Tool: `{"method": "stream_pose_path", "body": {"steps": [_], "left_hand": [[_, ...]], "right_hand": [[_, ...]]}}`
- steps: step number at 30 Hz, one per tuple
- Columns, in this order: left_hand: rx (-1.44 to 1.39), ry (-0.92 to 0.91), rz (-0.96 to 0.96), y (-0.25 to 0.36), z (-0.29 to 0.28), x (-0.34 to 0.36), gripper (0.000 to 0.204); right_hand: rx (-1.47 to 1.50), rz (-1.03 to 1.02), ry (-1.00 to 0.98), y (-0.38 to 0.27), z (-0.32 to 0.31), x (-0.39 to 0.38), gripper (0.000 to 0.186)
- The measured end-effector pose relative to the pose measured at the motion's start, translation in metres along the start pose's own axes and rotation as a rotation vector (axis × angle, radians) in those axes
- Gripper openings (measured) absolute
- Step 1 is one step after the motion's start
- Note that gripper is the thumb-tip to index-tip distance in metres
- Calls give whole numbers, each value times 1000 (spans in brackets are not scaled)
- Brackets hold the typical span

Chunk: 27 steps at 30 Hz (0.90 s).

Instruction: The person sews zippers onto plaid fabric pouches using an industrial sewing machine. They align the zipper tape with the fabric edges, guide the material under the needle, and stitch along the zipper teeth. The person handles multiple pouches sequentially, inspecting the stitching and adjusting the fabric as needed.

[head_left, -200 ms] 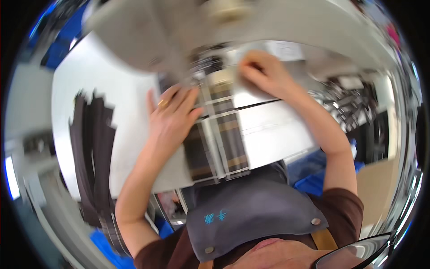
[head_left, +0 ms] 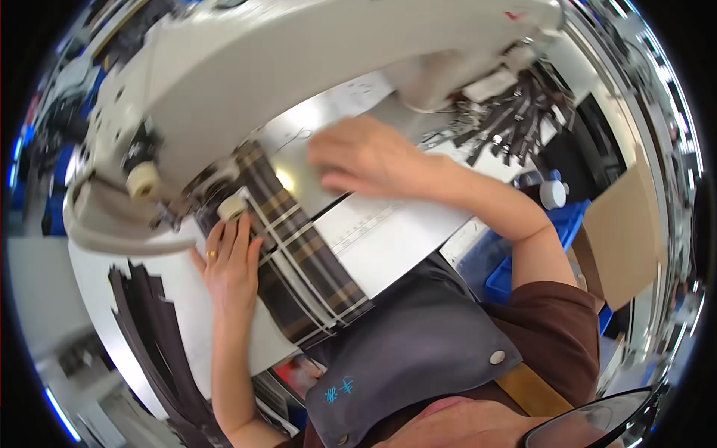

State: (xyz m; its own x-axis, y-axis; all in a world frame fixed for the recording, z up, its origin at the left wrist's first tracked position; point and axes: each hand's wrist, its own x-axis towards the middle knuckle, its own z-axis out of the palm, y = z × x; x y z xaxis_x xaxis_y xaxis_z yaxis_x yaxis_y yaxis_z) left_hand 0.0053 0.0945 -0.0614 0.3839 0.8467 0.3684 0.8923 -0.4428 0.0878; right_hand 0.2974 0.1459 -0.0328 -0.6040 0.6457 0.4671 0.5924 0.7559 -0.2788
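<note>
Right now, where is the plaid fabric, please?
In the head view, the plaid fabric lies left of centre on the white table, the left hand at its left edge.

At 3 o'clock, a cardboard panel (head_left: 626, 233) stands beside a blue bin (head_left: 571, 222) and white cap (head_left: 553, 195); heaped dark strips (head_left: 515, 119) lie at 2 o'clock, long dark bands (head_left: 164, 328) at 8.

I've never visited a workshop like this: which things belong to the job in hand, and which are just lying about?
Seemingly in use:
plaid fabric, left hand at its edge, blurred right hand nearby
sewing machine above it

Apparently lying about:
dark strips at left
dark pile beyond the right forearm
cardboard
blue bin
</note>
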Motion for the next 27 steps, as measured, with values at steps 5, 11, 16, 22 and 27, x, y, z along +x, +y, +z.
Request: {"method": "stream_pose_path", "body": {"steps": [5,11,16,22,27], "left_hand": [[40,-10,30,-4,4,-3,39],[28,-41,18,-9,5,-5,36],[3,-69,-1,-3,-1,-1,36],[13,-70,-4,-12,6,-8,36],[-30,-5,114,26,-20,8,39]], "right_hand": [[-347,131,31,0,-103,-86,21],[-505,669,-68,112,-192,-182,32],[-332,552,124,155,-183,-190,47],[-542,597,-159,132,-188,-174,62],[-583,469,-2,59,-224,-138,40]]}}
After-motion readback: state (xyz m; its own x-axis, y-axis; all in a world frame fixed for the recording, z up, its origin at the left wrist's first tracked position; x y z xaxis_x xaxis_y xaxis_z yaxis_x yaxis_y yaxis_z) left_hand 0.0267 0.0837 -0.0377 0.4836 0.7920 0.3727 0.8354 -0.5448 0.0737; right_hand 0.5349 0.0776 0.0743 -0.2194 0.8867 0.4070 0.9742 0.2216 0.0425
